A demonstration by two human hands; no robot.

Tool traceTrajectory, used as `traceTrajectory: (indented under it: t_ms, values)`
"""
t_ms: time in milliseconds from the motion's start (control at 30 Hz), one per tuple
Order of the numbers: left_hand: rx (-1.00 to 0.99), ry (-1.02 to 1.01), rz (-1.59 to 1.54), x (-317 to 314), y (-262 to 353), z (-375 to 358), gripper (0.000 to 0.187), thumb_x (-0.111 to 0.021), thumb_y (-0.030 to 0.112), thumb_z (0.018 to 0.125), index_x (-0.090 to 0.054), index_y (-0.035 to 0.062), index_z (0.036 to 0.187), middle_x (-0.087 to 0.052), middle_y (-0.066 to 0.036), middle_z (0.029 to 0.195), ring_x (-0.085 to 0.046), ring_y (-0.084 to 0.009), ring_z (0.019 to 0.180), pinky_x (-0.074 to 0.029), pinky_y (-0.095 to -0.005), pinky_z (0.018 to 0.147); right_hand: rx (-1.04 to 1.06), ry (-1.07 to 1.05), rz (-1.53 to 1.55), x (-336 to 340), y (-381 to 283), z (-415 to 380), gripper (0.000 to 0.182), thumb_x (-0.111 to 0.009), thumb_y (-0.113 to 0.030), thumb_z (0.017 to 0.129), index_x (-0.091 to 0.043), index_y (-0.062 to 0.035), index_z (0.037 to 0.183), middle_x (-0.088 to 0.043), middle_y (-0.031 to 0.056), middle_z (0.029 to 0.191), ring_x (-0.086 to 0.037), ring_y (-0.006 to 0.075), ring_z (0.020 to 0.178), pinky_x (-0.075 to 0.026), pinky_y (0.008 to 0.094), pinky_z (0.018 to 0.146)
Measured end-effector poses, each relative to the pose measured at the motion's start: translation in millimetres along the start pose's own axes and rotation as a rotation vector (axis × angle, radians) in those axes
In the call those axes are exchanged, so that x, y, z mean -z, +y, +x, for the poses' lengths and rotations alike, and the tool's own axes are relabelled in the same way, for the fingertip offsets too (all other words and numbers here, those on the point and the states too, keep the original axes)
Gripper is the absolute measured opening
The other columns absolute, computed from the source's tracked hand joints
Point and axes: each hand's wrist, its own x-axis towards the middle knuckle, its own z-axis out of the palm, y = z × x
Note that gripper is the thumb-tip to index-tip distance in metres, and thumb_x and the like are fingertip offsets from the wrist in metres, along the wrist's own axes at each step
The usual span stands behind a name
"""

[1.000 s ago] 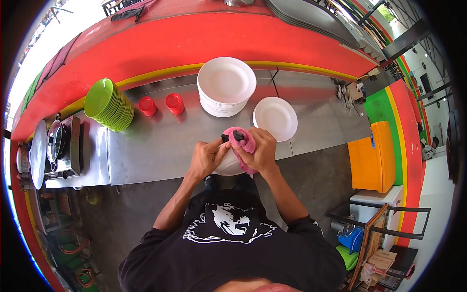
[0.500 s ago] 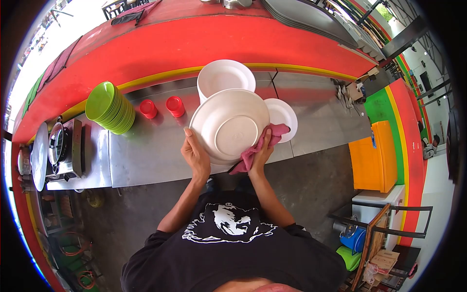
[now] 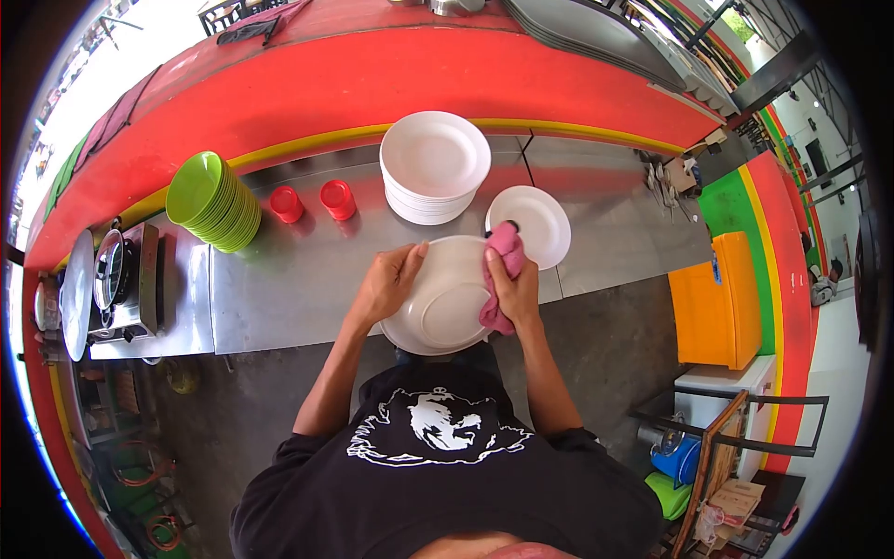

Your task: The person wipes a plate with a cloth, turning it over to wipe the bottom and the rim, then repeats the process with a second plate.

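The left fingers grip the rim of the round white bowl, underside exposed, at the edge of the smooth metal table. The right fingers clamp the soft pink cloth against its opposite rim, partly concealing it.

Head view: carried on the head | aimed forward and down | shirt seen close at bottom centre, metal counter within arm's reach at centre, red wall beyond it near top | edges bowed, corners darkened
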Motion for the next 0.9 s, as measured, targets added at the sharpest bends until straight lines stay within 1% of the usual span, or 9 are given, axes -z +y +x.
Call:
traceTrajectory:
  t_ms: [67,133,267,367,500,600,700,800,900]
  values:
    - [-0.087,-0.086,0.032,-5,11,-2,0.042,-0.052,0.027,0.106,-0.052,-0.0058,0.080,-0.033,-0.018,0.059,-0.029,-0.0160,0.057,-0.033,-0.0382,0.051,0.163,-0.087,-0.189,-5,-19,0,0.035,-0.074,-0.030,0.087,-0.069,0.0007,0.103,-0.071,0.0149,0.091,-0.069,0.0222,0.081,-0.051,0.0334,0.071]
    - [-0.180,-0.093,0.005,-11,8,-6,0.039,-0.052,0.024,0.105,-0.053,-0.0053,0.080,-0.036,-0.021,0.061,-0.032,-0.0188,0.055,-0.035,-0.0402,0.052,0.299,-0.250,-0.418,-6,-40,2,0.033,-0.075,-0.030,0.086,-0.070,-0.0009,0.102,-0.071,0.0134,0.089,-0.069,0.0207,0.079,-0.051,0.0337,0.068]
    - [-0.236,-0.080,0.066,9,14,-13,0.039,-0.051,0.024,0.106,-0.051,-0.0049,0.079,-0.035,-0.019,0.061,-0.035,-0.0151,0.053,-0.033,-0.0382,0.051,0.272,-0.021,-0.053,-10,-31,3,0.029,-0.073,-0.030,0.088,-0.072,-0.0032,0.098,-0.069,0.0071,0.085,-0.064,0.0155,0.072,-0.049,0.0316,0.065]
    - [-0.207,0.203,-0.087,17,3,-18,0.044,-0.048,0.027,0.107,-0.045,-0.0024,0.074,-0.032,-0.011,0.059,-0.032,-0.0090,0.055,-0.027,-0.0339,0.049,-0.098,0.087,0.367,-10,0,8,0.032,-0.067,-0.030,0.095,-0.070,-0.0012,0.108,-0.069,0.0035,0.093,-0.063,0.0126,0.081,-0.050,0.0298,0.072]
    - [-0.229,0.638,-0.270,-8,-6,-15,0.047,-0.042,0.032,0.110,-0.037,0.0053,0.071,-0.029,0.008,0.063,-0.026,-0.0045,0.061,-0.019,-0.0288,0.052,-0.328,0.448,0.823,-39,16,3,0.045,-0.062,-0.034,0.100,-0.059,0.0041,0.124,-0.064,0.0079,0.114,-0.061,0.0141,0.103,-0.050,0.0283,0.087]
    - [-0.200,0.843,-0.244,-44,-14,-30,0.048,-0.039,0.037,0.110,-0.036,0.0078,0.072,-0.036,0.009,0.069,-0.029,-0.0027,0.067,-0.022,-0.0255,0.055,-0.413,0.540,0.890,-49,25,-4,0.052,-0.058,-0.045,0.099,-0.060,0.0002,0.125,-0.067,0.0096,0.110,-0.066,0.0183,0.094,-0.053,0.0329,0.081]
    - [-0.217,1.015,-0.363,-79,-32,-37,0.046,-0.039,0.037,0.110,-0.043,0.0055,0.077,-0.038,0.008,0.072,-0.030,-0.0029,0.068,-0.023,-0.0243,0.057,-0.446,0.529,0.839,-51,28,-7,0.056,-0.057,-0.047,0.099,-0.058,0.0018,0.126,-0.065,0.0103,0.112,-0.065,0.0189,0.096,-0.053,0.0344,0.083]
    - [-0.152,0.858,-0.473,-73,-36,-36,0.046,-0.040,0.037,0.110,-0.054,0.0017,0.085,-0.043,0.007,0.073,-0.033,-0.0029,0.069,-0.027,-0.0230,0.058,-0.458,0.473,0.809,-41,36,-9,0.054,-0.059,-0.045,0.098,-0.060,0.0019,0.124,-0.066,0.0104,0.109,-0.066,0.0189,0.092,-0.053,0.0334,0.081]
    - [-0.060,0.541,-0.407,-36,-25,-21,0.045,-0.042,0.037,0.109,-0.060,-0.0015,0.094,-0.048,0.007,0.075,-0.038,-0.0024,0.070,-0.031,-0.0228,0.060,-0.459,0.436,0.675,-27,40,-7,0.043,-0.061,-0.037,0.100,-0.063,0.0031,0.117,-0.067,0.0063,0.100,-0.064,0.0144,0.087,-0.051,0.0299,0.075]
